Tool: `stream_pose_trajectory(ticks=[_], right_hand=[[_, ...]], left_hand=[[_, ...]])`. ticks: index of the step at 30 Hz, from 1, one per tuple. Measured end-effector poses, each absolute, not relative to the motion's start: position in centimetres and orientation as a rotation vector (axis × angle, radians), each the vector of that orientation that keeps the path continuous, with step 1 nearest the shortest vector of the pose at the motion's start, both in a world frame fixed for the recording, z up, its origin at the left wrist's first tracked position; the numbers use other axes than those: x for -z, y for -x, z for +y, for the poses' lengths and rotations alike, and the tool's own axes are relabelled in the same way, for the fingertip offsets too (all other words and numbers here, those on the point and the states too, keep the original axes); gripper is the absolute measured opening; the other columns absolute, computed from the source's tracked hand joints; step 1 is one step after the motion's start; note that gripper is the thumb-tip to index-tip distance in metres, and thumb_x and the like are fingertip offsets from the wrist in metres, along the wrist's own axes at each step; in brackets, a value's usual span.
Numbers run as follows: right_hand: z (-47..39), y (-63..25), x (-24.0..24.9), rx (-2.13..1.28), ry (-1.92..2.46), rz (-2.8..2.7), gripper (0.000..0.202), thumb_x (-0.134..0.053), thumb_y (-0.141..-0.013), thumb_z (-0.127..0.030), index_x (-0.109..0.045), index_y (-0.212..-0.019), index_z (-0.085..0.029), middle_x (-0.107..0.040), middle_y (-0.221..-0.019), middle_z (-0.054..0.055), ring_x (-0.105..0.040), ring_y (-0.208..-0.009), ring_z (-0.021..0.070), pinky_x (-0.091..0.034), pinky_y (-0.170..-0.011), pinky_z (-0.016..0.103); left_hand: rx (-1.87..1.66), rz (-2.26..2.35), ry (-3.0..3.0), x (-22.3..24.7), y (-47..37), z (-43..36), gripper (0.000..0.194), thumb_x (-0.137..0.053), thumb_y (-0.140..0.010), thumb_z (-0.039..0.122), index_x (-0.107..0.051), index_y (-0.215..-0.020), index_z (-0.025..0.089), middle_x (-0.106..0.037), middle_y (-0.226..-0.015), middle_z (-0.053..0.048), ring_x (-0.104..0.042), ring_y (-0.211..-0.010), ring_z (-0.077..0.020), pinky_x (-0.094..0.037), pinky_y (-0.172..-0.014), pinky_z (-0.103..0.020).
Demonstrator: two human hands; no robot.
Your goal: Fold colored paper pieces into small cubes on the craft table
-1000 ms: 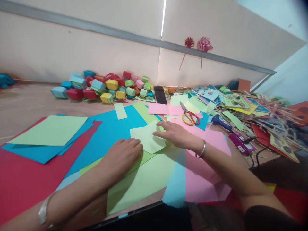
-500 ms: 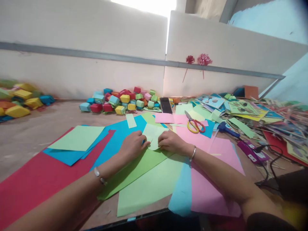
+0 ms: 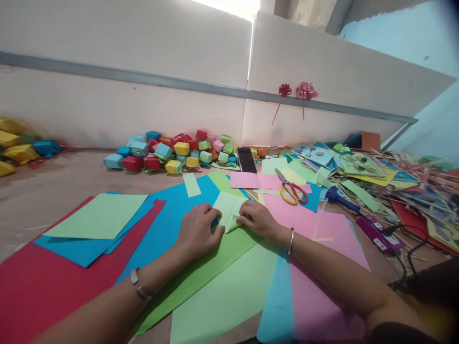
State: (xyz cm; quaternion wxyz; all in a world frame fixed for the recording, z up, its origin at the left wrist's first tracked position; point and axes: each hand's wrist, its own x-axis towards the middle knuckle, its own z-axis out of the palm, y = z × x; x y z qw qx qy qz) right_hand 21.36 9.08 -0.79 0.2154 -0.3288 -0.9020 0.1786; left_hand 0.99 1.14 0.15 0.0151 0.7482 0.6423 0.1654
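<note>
A small pale green paper piece lies over the larger green sheets, with a crease or slit in its middle. My right hand pinches its lower right edge, which curls up at the fingertips. At its left edge rests my left hand, thumb and index finger apart, their tips touching the paper. Below both hands lie a bright green sheet and a blue sheet. A pencil-like stick partly shows behind my right hand.
Scissors lie on pink paper at right, near a blue glue gun and a purple power strip. Folded paper blocks and a phone line the wall. Stacked sheets are at left.
My left hand has loosened, its thumb spreading away from the index finger. My right hand has curled up the paper's lower right edge. The view has shifted slightly.
</note>
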Motion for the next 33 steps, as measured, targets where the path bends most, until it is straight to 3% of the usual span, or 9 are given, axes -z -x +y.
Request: stream_pose_trajectory(ticks=[10,17,21,28,33], right_hand=[[9.4,-20.3,1.6,-0.205,1.042,-2.597,0.021,-0.072,-0.089,-0.024,-0.058,-0.075,-0.017,-0.058,-0.086,0.004,-0.054,-0.081,0.017,-0.045,-0.071,0.028],[9.2,-20.1,1.3,-0.247,1.093,-2.584,0.021,-0.074,-0.088,-0.024,-0.058,-0.075,-0.017,-0.056,-0.086,0.003,-0.052,-0.079,0.0163,-0.043,-0.069,0.028],[9.2,-20.0,1.3,-0.292,1.106,-2.565,0.023,-0.075,-0.086,-0.022,-0.057,-0.073,-0.017,-0.055,-0.085,0.003,-0.051,-0.079,0.0164,-0.042,-0.069,0.028],[8.7,-20.0,1.1,-0.356,1.175,-2.483,0.021,-0.076,-0.085,-0.021,-0.056,-0.08,-0.018,-0.055,-0.088,0.002,-0.052,-0.079,0.0169,-0.042,-0.069,0.028],[8.6,-20.0,1.0,-0.392,1.139,-2.485,0.02,-0.073,-0.087,-0.019,-0.055,-0.077,-0.019,-0.053,-0.087,0.002,-0.051,-0.08,0.0174,-0.041,-0.071,0.029]], left_hand=[[-0.514,2.011,-2.303,0.0,-0.9,1.1,0.023,-0.058,-0.086,0.034,-0.068,-0.1,0.019,-0.064,-0.103,-0.012,-0.058,-0.097,-0.032,-0.042,-0.075,-0.042],[-0.769,1.648,-2.524,0.2,-1.1,0.8,0.019,-0.052,-0.086,0.016,-0.07,-0.091,0.018,-0.068,-0.095,-0.01,-0.059,-0.089,-0.0261,-0.043,-0.073,-0.038],[-0.769,1.495,-2.569,0.4,-1.1,0.7,0.024,-0.051,-0.09,0.016,-0.072,-0.079,0.02,-0.071,-0.085,-0.008,-0.062,-0.082,-0.023,-0.042,-0.069,-0.037],[-0.676,1.449,-2.639,0.5,-1.0,1.0,0.025,-0.052,-0.092,0.017,-0.071,-0.077,0.018,-0.071,-0.087,-0.008,-0.062,-0.082,-0.0225,-0.041,-0.069,-0.036],[-0.567,1.436,-2.668,0.4,-1.2,1.2,0.024,-0.05,-0.096,0.02,-0.073,-0.094,0.019,-0.069,-0.087,-0.008,-0.06,-0.083,-0.0234,-0.041,-0.069,-0.036]])
